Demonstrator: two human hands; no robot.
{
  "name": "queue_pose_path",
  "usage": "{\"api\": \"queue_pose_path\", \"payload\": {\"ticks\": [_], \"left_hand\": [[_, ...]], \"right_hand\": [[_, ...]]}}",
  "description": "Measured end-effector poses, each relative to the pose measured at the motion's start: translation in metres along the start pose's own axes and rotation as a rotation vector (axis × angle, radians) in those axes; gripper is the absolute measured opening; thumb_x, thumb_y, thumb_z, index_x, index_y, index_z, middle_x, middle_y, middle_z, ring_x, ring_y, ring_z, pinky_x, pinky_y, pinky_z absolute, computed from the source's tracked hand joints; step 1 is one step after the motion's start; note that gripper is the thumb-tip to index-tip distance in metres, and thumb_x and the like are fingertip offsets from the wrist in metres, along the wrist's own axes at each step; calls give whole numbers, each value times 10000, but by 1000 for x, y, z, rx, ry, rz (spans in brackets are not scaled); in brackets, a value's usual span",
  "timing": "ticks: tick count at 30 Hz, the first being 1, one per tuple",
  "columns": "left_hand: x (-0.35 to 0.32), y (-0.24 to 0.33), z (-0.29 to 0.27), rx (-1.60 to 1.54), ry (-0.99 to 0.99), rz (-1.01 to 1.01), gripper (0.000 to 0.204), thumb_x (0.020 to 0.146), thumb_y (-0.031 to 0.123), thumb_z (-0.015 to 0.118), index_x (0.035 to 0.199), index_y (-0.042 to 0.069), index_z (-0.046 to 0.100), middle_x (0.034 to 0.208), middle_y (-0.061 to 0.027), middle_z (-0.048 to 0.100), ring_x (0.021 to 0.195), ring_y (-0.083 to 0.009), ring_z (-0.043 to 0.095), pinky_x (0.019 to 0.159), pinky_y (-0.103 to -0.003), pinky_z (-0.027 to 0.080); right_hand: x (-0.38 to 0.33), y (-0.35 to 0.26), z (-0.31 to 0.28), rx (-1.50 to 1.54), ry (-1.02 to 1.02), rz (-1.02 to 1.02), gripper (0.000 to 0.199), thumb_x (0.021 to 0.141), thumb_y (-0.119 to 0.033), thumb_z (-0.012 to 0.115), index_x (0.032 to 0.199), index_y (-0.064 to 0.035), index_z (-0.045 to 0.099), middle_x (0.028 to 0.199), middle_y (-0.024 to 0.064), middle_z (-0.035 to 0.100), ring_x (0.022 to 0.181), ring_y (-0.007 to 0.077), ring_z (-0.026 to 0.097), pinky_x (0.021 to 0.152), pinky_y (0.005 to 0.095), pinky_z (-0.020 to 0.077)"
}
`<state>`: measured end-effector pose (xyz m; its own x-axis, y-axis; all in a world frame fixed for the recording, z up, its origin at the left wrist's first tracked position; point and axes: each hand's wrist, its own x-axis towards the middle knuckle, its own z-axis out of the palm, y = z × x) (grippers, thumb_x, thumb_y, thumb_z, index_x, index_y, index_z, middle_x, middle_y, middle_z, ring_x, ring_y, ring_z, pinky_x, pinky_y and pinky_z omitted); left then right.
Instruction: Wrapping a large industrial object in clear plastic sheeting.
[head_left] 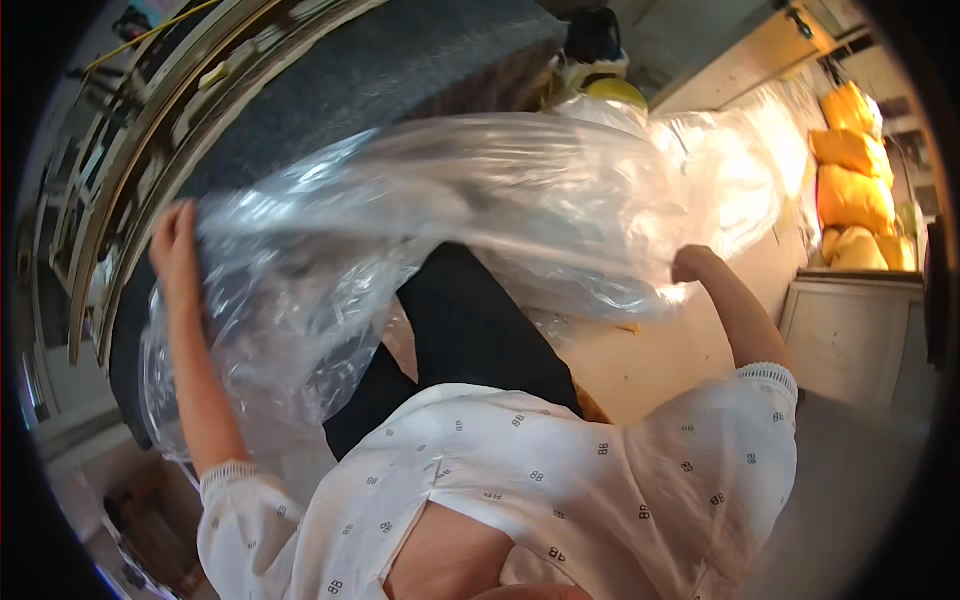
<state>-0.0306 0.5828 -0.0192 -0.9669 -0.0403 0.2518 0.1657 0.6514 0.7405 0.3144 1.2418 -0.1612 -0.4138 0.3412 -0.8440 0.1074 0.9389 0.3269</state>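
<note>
A large sheet of clear plastic film [480, 170] stretches in front of me between my two hands, billowing and wrinkled. At the left, my left hand [176, 240] is closed on one edge of the film, arm reaching forward. My right hand [694, 264], out to the right, is closed on the other end. Part of the film drapes down over my legs [480, 320] on the left side. More crumpled clear plastic [735, 165] lies beyond my right hand, bright with light; whether it joins the held sheet I cannot tell.
A dark grey padded surface [370, 85] runs along the far left, beside long boards or frames [150, 150]. Several yellow bundles [855, 200] are stacked at the far right above a pale cabinet [850, 325]. A black item [594, 36] stands at the back.
</note>
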Motion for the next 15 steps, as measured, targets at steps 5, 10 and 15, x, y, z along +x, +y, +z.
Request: {"api": "queue_pose_path", "payload": {"ticks": [5,10,15], "left_hand": [[-21,-163,-172,369,161,-82,348,858,334,571,984,13,622,895,-66,628,803,-133,548,761,-264,430],[-64,-281,-338,860,270,-142,455,832,445,512,947,23,639,887,-154,636,800,-296,591,727,-365,436],[-106,-309,-357,807,232,-389,485,822,472,515,952,22,640,921,-134,644,825,-275,598,736,-358,438]], "right_hand": [[30,102,62,-95,96,280,202,751,-184,578,917,-110,665,1052,81,618,1042,222,553,813,429,436],[-16,103,-227,290,1481,335,361,843,-341,462,728,-36,619,663,180,609,642,346,601,618,468,464],[-112,-17,-426,1104,2221,-428,398,871,-326,506,1089,5,464,960,146,562,868,270,553,797,369,440]]}}
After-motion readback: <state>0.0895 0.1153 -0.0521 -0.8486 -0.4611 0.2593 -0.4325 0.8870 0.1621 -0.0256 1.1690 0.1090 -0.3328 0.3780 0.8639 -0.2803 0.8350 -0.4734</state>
